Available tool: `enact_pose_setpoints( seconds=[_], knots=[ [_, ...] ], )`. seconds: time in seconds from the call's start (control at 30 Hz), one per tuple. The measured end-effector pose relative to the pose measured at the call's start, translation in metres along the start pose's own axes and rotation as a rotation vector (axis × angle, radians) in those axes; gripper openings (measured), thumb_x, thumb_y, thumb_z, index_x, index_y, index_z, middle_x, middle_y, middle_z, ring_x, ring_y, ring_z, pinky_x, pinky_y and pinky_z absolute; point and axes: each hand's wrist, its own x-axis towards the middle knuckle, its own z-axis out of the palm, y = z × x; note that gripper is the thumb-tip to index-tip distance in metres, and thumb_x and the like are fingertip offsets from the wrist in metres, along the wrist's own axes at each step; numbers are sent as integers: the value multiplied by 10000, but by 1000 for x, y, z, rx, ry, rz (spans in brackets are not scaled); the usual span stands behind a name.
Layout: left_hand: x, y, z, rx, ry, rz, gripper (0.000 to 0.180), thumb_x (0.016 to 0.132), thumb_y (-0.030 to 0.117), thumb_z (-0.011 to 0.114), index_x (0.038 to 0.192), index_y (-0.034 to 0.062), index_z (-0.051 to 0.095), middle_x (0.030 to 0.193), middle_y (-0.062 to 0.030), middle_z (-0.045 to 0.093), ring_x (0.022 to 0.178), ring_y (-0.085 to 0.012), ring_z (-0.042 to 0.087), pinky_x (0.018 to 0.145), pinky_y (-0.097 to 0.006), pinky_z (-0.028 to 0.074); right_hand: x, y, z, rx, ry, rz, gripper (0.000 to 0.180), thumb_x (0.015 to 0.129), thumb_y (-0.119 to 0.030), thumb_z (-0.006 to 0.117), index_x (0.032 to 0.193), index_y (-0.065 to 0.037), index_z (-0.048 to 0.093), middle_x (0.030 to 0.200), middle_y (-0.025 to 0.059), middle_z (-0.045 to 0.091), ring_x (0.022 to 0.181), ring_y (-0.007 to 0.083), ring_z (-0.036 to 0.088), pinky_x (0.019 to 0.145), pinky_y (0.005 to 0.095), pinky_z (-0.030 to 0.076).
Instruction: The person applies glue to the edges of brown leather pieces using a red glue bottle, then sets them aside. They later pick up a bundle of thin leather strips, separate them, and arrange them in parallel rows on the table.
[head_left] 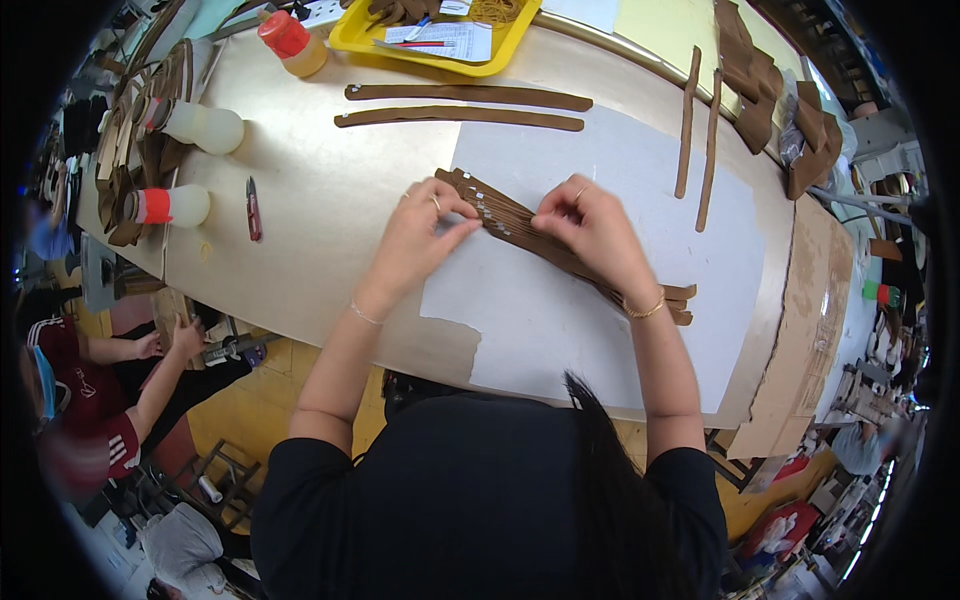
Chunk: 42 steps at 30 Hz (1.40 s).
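A bundle of long brown strips (515, 215) lies slantwise on a grey sheet (560, 345) in front of me. Small whitish tags or marks show along its far-left end. My left hand (425, 230) is at that end, thumb and forefinger pinched together at the strips' near edge. Farther along the bundle, my right hand (592, 222) also has its thumb and fingers drawn together against the strips. Exactly what sits between the fingertips of either hand is too small to make out. Beyond the bundle, two separate brown strips (470, 94) lie side by side.
Two more strips (688, 125) lie at the right, near brown pieces (750, 75). A yellow tray (490, 68) stands at the far edge. Bottles with red bands (180, 206) and a red-handled cutter (253, 212) are on the left. Another person (90, 390) sits at lower left.
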Motion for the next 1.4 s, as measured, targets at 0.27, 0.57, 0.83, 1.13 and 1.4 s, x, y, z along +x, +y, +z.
enact_pose_setpoints(
  seconds=[0.27,0.57,0.83,1.13,1.4],
  knots=[
    [-13,5,32,92,63,29,239,750,100,771,964,47,678,954,-64,594,944,-251,564,847,-351,462,-19,5,36,-166,98,-170,125,760,-114,737,842,-60,659,845,77,575,842,267,565,770,385,449],
    [-13,5,44,139,84,24,222,734,90,776,920,47,662,949,-69,589,937,-262,562,838,-365,450,-22,7,41,-171,155,-187,151,739,-86,755,858,-54,668,853,69,575,832,259,552,759,378,441],
    [-18,29,23,31,-63,9,111,759,80,748,834,60,669,869,-32,633,815,-227,561,779,-348,435,-31,-4,37,-263,48,-259,195,762,-210,756,897,-87,686,993,30,542,954,236,499,844,390,385],
    [-3,21,-37,-816,-81,-332,128,847,38,698,965,19,653,883,-16,649,786,-98,583,755,-246,484,-70,11,-25,-45,-119,-45,239,833,-260,726,804,-41,636,728,13,552,741,198,499,800,329,388],
    [23,-45,-71,-692,215,-295,172,861,60,690,1016,-2,646,896,-22,647,795,-95,564,763,-225,463,-51,28,-55,306,44,277,207,952,-176,598,965,22,657,688,-35,533,684,49,480,640,211,412]
  ],
)
